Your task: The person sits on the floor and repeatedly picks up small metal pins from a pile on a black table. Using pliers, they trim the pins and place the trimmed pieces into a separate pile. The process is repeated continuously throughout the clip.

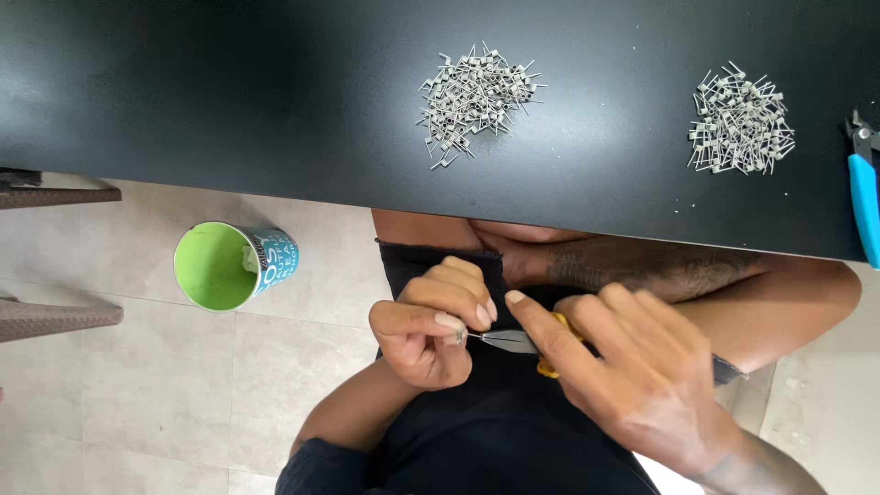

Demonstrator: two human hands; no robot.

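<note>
Over the lap, the right hand [642,376] works small yellow-handled scissors [518,342], fingers wrapped tight on the handles; the left hand [431,325] has its grip pinching a tiny wire piece at the blade tips (too small to identify); beyond, a green-lined cup [229,266] stands on the floor; farthest, 2 heaps of wire coils [477,96] [741,124] and blue-handled cutters [863,192] lie on the black counter [229,82].

Left hand [431,335] pinched shut, right hand [632,371] curled, grips meeting
</note>
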